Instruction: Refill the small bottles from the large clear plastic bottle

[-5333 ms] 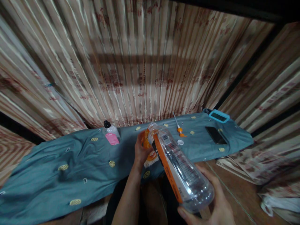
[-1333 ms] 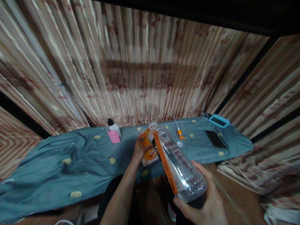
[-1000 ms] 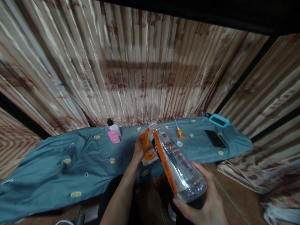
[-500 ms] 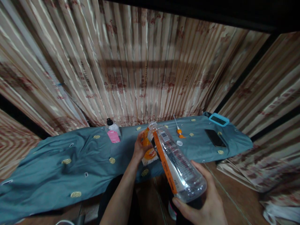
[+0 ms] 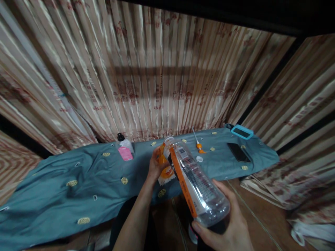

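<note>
My right hand (image 5: 227, 223) is wrapped round the base of a large clear plastic bottle (image 5: 201, 184) with an orange and white label. That bottle is tilted, its neck up and to the left, over an orange bottle (image 5: 162, 158). My left hand (image 5: 155, 164) grips the orange bottle by its side, above the cloth. The large bottle hides part of the orange one, and I cannot tell whether their mouths touch. Beyond them on the cloth lie an orange pump head with a clear tube (image 5: 199, 147) and a small white cap (image 5: 199, 159).
A blue-green patterned cloth (image 5: 52, 195) covers the long narrow surface. On it stands a bottle with a pink label and black cap (image 5: 125, 150). A black phone (image 5: 238, 152) and a light-blue framed device (image 5: 242, 132) lie at the right. Pleated curtains (image 5: 162, 87) hang behind.
The view has shifted slightly, so things on the cloth appear a little displaced. Both hands keep their hold, and the large bottle stays tilted over the orange one.
</note>
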